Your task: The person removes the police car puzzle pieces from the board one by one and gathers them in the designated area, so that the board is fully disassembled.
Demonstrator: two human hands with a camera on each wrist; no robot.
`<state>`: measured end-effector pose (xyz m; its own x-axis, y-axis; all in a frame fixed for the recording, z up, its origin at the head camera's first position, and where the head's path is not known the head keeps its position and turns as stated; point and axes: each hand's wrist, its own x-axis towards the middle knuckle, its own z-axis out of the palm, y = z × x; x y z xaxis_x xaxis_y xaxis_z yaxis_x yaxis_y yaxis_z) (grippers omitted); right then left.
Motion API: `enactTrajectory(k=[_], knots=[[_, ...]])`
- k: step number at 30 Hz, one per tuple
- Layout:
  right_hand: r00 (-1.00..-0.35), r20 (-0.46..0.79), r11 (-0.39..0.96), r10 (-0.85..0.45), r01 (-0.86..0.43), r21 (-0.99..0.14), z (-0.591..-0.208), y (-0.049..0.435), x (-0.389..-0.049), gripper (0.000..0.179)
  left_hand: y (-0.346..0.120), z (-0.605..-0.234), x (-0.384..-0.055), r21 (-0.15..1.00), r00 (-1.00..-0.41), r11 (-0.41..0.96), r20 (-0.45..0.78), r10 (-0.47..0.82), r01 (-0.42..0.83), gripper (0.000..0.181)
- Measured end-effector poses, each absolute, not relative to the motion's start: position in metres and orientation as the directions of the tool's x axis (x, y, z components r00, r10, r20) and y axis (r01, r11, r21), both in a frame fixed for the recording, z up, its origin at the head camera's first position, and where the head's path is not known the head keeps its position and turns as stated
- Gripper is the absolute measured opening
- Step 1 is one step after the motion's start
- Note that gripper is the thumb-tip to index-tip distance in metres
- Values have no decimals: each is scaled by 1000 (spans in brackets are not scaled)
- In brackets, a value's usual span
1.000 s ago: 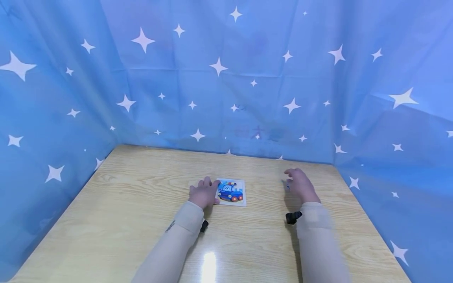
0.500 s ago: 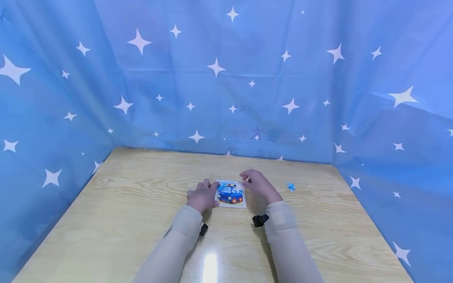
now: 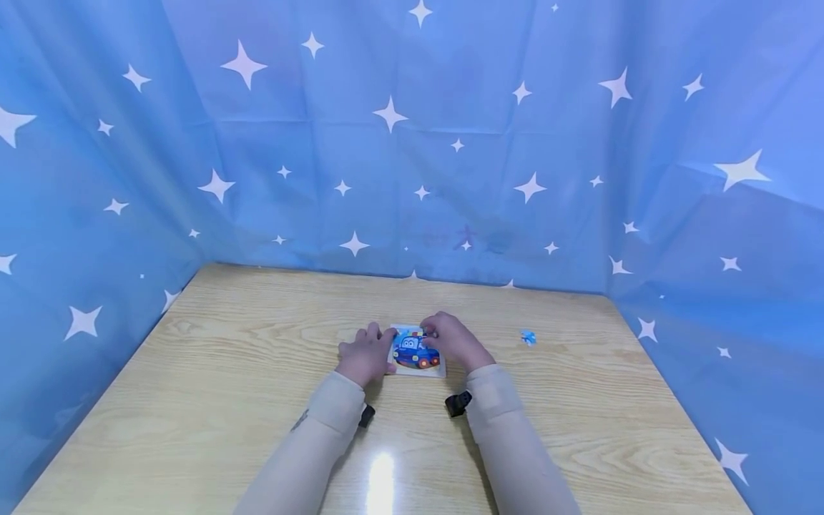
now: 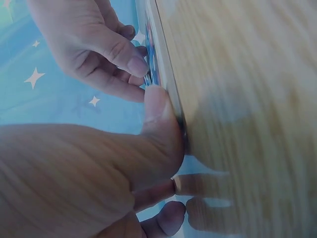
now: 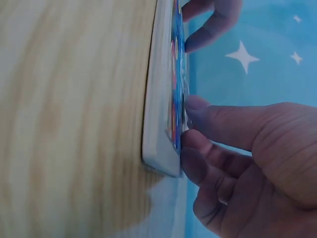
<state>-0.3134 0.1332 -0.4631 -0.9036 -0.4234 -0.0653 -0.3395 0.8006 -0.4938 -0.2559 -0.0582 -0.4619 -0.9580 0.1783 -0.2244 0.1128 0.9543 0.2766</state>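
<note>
A small square jigsaw puzzle (image 3: 421, 373) with a pale frame and a blue cartoon car lies flat on the table. My left hand (image 3: 365, 355) grips its left side, the index finger at the far corner and the thumb at the near one. In the left wrist view that thumb (image 4: 157, 106) presses against the frame's edge. Over the puzzle's upper right part is my right hand (image 3: 450, 340). Thumb and fingers pinch a thin puzzle piece (image 5: 186, 119) right at the picture's surface in the right wrist view; the fingers hide most of it.
One loose blue puzzle piece (image 3: 528, 337) lies on the wooden table (image 3: 579, 422) to the right of the puzzle. A blue curtain (image 3: 309, 186) with white stars closes off the back and both sides.
My right hand has moved left from beside the loose blue piece to the puzzle, and its fingers have come down onto the upper right of the picture. The left hand stays at the frame.
</note>
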Motion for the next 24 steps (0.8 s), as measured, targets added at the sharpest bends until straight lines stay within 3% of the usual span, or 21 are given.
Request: enactTrajectory(k=[24], knots=[[-904, -31, 826, -426, -374, -421, -468, 126, -313, 26, -58, -458, -255, 227, -955, 965, -232, 186, 133, 71]])
